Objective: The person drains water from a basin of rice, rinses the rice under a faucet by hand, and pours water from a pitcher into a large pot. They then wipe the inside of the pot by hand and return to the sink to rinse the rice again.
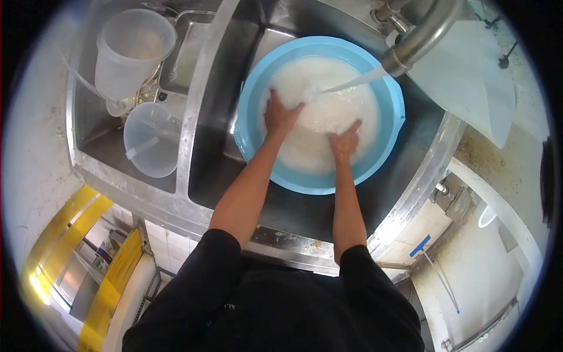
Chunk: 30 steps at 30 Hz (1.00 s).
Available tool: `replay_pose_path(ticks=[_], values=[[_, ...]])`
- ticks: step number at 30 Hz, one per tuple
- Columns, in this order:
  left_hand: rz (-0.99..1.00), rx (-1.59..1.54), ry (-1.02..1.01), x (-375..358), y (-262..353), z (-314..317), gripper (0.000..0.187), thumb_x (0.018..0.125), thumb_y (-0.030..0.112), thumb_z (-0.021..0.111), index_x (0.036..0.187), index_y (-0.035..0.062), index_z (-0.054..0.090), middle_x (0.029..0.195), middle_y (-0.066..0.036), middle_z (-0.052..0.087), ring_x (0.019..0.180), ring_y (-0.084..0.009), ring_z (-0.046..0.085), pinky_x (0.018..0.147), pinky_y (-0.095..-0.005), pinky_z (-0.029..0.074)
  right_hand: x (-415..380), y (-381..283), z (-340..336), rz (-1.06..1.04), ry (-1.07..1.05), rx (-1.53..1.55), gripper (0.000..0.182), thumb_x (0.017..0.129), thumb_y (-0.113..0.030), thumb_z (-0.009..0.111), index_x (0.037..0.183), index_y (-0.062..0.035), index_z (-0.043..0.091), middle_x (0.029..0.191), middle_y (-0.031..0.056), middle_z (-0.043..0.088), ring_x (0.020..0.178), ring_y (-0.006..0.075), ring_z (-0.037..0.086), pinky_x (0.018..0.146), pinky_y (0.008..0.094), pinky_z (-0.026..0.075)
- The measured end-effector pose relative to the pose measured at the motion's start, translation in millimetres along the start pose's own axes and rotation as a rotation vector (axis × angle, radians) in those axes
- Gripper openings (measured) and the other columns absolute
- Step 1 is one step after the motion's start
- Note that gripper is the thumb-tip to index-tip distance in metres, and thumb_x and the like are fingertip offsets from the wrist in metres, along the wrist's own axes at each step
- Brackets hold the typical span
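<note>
A large light-blue basin [321,189] stands in the steel sink, holding cloudy water and what looks like white rice [305,144]. Water streams into it from the metal tap [431,35] at the upper right. My left hand [281,117] dips into the left part of the basin, thumb and fingers apart, some fingertips under the surface. On the right side my right hand [346,142] reaches in with its thumb spread; its other fingers are partly hidden by the water. Neither hand shows anything gripped.
In the left sink compartment are a translucent bucket [120,73], a second clear plastic tub [151,154] lying tilted, and a metal tray [189,41]. A steel divider [190,114] separates the compartments. A blue-headed squeegee [420,245] leans at the lower right.
</note>
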<state>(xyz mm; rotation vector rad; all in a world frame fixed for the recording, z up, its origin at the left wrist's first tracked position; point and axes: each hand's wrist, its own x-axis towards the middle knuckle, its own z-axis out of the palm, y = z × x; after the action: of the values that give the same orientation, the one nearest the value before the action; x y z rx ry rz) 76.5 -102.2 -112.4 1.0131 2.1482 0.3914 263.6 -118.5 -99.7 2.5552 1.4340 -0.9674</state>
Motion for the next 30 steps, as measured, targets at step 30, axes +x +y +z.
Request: replay_pose_path(ticks=[30], values=[[-0.845,-1.031,-0.759,-43,-34,28,0.077,0.089,0.066,0.036,0.132,0.0034,0.052,0.128,-0.016,0.058,0.115,-0.0297,0.058,0.098,-0.0446,0.046,0,43,69,0.448,-0.568,1.192,0.068,0.080,-0.036,0.072,0.131,0.0016,0.048,0.120,0.0191,0.058,0.108,0.0331,0.055,0.096,0.0385,0.044]])
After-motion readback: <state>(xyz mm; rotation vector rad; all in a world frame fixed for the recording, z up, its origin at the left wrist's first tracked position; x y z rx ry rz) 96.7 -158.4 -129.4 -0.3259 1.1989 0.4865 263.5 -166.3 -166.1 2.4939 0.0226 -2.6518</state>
